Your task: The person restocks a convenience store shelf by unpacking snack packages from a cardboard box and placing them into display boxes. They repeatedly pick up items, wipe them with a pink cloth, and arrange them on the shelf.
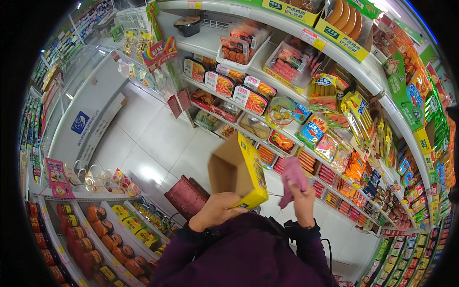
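Note:
An open yellow cardboard display box (pixel 252 168) is tilted in front of me, its bare brown inside facing left. My left hand (pixel 220 210) grips its lower edge. To the right, my right hand (pixel 301 199) holds a crumpled pink cloth (pixel 292 177), slightly blurred, apart from the box. Beyond both hands stands a refrigerated shelf unit (pixel 211 84) of packaged foods. Sausages in rows (pixel 306 161) lie on its lower tiers, close behind the cloth.
A dark red box-like stool or case (pixel 187 195) is on the tiled floor (pixel 143 158) left of the box. A chest freezer (pixel 96 97) runs along the left. Shelves of jars (pixel 107 236) are at the lower left, and bagged snacks (pixel 394 258) at the lower right.

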Demonstrator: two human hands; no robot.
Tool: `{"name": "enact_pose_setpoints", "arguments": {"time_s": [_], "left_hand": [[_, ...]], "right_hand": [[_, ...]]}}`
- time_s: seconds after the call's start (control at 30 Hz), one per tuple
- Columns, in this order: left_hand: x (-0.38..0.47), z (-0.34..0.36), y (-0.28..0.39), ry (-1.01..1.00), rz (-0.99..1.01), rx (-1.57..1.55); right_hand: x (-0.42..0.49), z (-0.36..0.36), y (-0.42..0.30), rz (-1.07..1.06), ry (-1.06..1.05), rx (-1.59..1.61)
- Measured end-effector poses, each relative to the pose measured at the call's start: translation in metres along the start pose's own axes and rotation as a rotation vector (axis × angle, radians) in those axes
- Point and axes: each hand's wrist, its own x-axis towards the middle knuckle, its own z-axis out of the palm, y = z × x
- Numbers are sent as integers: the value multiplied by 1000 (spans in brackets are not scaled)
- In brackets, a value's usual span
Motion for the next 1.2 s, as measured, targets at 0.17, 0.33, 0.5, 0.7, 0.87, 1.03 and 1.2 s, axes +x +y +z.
{"name": "enact_pose_setpoints", "arguments": {"time_s": [0.17,0.33,0.5,0.7,0.87,1.03,1.2], "left_hand": [[13,25,10,-76,384,476],[18,39,15,-206,417,599],[19,44,17,-245,427,660],[21,39,27,-112,497,368],[15,24,18,412,43,273],[16,19,-16,160,-516,-622],[9,18,-29,140,-684,-971]], "right_hand": [[-17,-18,20,168,84,314],[-28,-9,14,174,-101,355],[-34,5,19,7,-86,35],[-34,1,38,-31,95,-274],[-39,1,39,-29,131,-186],[-40,5,33,-141,100,-258],[-38,4,24,-219,97,-321]]}}
